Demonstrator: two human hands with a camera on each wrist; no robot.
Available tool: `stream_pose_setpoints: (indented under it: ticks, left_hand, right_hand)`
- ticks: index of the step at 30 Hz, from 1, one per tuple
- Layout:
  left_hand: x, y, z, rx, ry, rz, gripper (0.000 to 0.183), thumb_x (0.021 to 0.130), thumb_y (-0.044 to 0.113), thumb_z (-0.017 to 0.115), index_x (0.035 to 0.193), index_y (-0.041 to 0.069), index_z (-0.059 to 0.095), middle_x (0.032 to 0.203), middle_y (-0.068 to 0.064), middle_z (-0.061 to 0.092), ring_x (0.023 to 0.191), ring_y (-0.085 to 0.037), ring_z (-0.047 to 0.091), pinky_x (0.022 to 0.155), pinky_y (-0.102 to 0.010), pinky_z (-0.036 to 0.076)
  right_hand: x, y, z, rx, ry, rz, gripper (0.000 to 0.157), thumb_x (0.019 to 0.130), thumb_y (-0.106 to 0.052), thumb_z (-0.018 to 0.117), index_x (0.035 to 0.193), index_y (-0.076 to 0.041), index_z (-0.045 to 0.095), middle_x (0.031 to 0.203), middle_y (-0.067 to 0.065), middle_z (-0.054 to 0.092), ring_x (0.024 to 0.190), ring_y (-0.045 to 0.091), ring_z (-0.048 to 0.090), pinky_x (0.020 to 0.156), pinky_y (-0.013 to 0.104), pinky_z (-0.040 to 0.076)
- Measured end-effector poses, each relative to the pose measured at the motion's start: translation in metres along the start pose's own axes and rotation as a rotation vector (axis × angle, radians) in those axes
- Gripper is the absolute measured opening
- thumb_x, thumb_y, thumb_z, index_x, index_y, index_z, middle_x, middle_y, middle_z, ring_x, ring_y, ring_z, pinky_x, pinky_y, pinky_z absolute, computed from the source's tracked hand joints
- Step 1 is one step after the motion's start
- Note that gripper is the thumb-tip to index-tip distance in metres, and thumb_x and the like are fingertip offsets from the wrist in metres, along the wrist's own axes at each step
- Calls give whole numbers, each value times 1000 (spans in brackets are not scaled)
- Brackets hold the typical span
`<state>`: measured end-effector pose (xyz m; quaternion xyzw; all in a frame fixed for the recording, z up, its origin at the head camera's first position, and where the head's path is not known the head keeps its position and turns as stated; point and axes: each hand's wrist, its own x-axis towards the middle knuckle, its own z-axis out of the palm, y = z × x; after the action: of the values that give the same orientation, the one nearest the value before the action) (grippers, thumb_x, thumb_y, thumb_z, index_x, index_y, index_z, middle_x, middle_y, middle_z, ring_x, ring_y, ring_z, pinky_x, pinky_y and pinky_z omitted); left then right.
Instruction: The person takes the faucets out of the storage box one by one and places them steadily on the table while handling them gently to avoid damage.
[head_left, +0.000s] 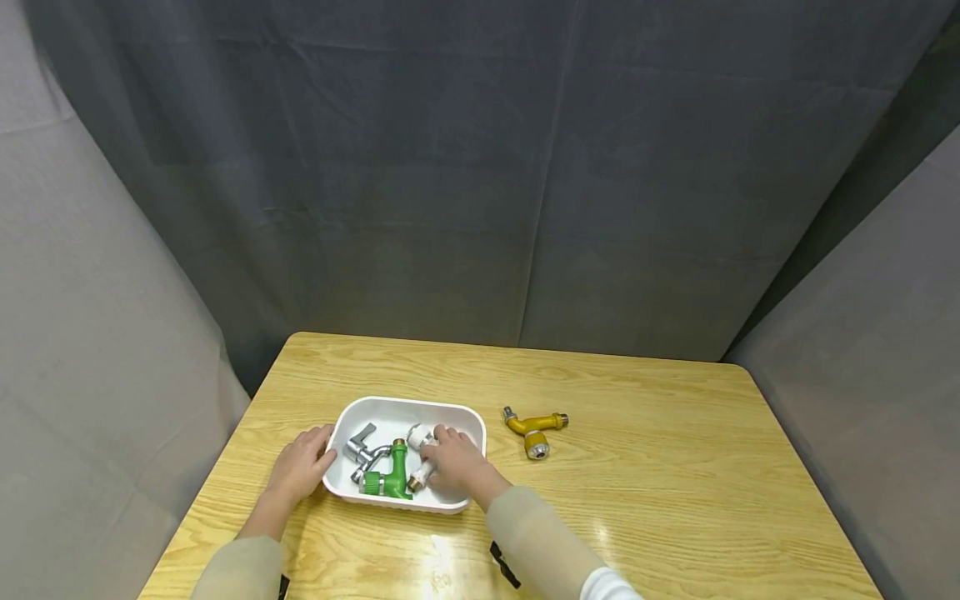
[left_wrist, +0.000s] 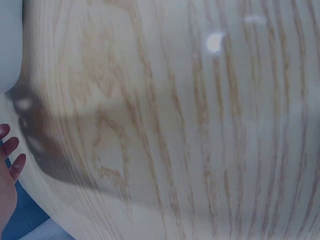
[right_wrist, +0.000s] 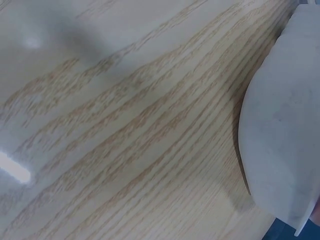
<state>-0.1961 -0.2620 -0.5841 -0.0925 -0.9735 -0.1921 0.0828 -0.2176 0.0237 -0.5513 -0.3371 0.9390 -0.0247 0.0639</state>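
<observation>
The right hand (head_left: 453, 460) reached down into a tray from its near right corner, knuckles up, its fingers bent around a white tap (head_left: 422, 474) and covering the tap's middle. The left hand (head_left: 300, 462) lay at the tray's opposite end, palm down, with relaxed, slightly parted fingers against the outer side and the thumb near the rim; it had hold of nothing. Both forearms, in pale beige sleeves, came in from the near edge.

Beyond the hands hung a dark grey cloth (head_left: 412, 208), softly creased. Under them spread a wooden table (head_left: 637, 492), yellow-toned, with streaky grain, rounded far corners and a gloss that caught the light. Between the hands sat the tray (head_left: 442, 414), smooth and white, a rounded rectangle with raised walls.

Just left of the right hand, inside the tray, lay a green tap (head_left: 399, 471) with a ribbed end. Farther left, nearer the left hand, was a shiny chrome tap (head_left: 358, 451) with a flat lever. To the right of the right hand, out on the table, rested a mustard-yellow tap (head_left: 534, 425) with silvery ends. The white tap's smallest visible detail was a brassy threaded tip.
</observation>
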Motion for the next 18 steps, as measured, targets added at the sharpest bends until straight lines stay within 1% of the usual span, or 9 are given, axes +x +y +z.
stream_pose_setpoints:
  ticks: [3,7,14,18]
  left_hand:
    - [0,0,0,-8,4,0,39,87,23,52,121,6,54,107,-12,60,99,-32,55,81,-50,44]
    - [0,0,0,-8,5,-1,39,86,23,52,121,6,54,105,-11,61,98,-30,56,80,-50,44]
    - [0,1,0,-10,-4,-13,38,87,23,52,121,7,54,106,-11,60,99,-31,55,82,-50,44]
    - [0,1,1,-11,-6,-19,38,87,23,52,122,7,54,107,-11,60,101,-31,55,83,-51,43]
  right_hand:
    - [0,-1,0,19,0,5,31,75,-33,67,105,-27,62,104,3,47,95,17,47,88,34,41]
    - [0,-1,1,30,-1,9,27,75,-33,68,100,-26,62,103,3,47,93,16,46,86,34,42]
    - [-1,-1,2,44,9,6,24,74,-36,70,95,-25,63,104,6,47,93,17,46,84,33,43]
    - [0,0,3,51,23,11,24,74,-37,70,93,-24,63,101,6,48,90,17,46,80,31,44]
